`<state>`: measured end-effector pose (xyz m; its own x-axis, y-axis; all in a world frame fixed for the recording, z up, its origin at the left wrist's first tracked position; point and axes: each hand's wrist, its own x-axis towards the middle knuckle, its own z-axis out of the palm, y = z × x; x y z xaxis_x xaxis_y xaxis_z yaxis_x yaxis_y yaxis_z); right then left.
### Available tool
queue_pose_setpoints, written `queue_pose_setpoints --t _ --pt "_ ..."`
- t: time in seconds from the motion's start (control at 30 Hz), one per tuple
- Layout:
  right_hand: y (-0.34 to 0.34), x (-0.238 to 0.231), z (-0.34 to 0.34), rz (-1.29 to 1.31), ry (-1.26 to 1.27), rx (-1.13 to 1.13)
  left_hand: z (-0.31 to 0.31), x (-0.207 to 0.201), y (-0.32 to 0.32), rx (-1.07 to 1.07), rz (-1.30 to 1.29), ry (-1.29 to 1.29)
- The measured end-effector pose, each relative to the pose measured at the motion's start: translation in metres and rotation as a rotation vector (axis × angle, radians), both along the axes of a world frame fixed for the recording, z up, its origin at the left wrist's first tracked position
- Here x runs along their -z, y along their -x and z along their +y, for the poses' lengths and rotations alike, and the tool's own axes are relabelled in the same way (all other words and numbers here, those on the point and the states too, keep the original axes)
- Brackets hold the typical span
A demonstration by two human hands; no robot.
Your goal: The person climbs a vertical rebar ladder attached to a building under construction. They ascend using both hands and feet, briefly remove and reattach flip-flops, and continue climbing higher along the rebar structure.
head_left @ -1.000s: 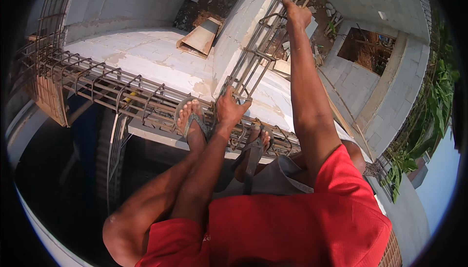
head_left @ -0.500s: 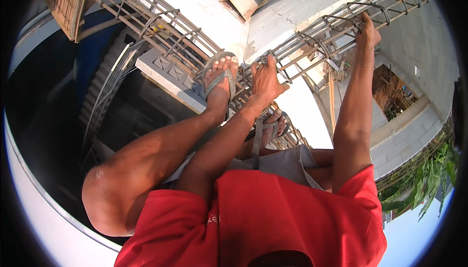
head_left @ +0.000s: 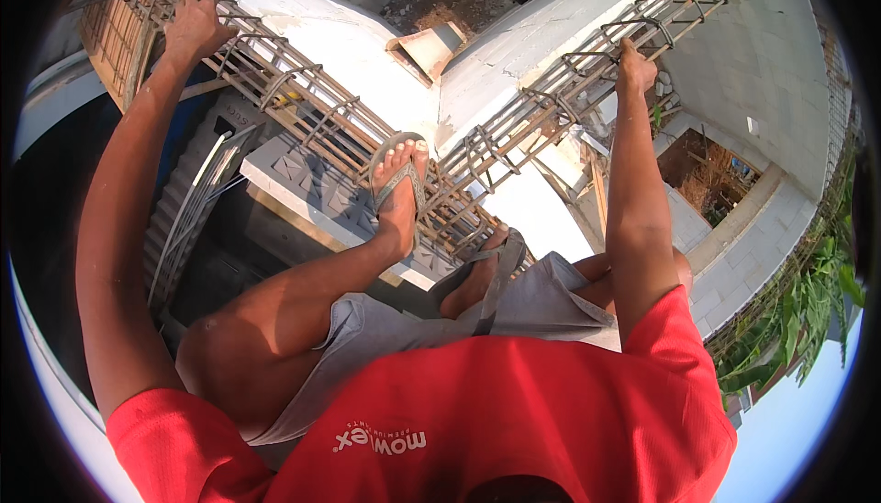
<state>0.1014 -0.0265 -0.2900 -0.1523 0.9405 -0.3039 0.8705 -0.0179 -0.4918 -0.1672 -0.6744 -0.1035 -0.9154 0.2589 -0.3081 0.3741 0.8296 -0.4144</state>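
Observation:
Up at the far left, my left hand [head_left: 195,27] has its fingers hooked over the bars of a rebar cage [head_left: 317,110], the thumb standing apart. On the right, my right hand [head_left: 635,70] is closed round a bar of a second rebar cage [head_left: 551,97], arm stretched out. The two cages, long rods tied with square stirrups, meet near the middle in a V. My sandalled foot [head_left: 401,173] is planted on the left cage near that corner; the other sandalled foot [head_left: 482,269] is lower, beside the bars.
White block walls [head_left: 523,35] run below both cages, with a tapered wooden piece [head_left: 429,51] at their corner. A patterned block ledge [head_left: 303,193] lies left, above a dark drop. Wooden formwork [head_left: 117,49] stands far left. An opening in the wall [head_left: 707,173] and plants [head_left: 789,310] are right.
My left hand has left the bars by the middle corner and moved far left along the left cage. My right hand stays on the right cage. The whole view has shifted slightly.

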Motion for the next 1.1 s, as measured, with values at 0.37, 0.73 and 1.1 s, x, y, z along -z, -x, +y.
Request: queue_pose_setpoints --t 0.37,0.73,1.1 --pt "-0.003 0.025 0.046 -0.097 0.164 -0.026 -0.143 0.109 0.000 -1.139 -0.074 -1.036" --pt "-0.039 0.050 0.072 0.053 0.026 -0.072 -0.107 0.158 -0.001 -1.468 -0.305 -1.285" --pt "-0.014 0.023 0.035 0.129 0.179 -0.029 -0.131 0.200 0.003 -1.426 0.070 -1.197"
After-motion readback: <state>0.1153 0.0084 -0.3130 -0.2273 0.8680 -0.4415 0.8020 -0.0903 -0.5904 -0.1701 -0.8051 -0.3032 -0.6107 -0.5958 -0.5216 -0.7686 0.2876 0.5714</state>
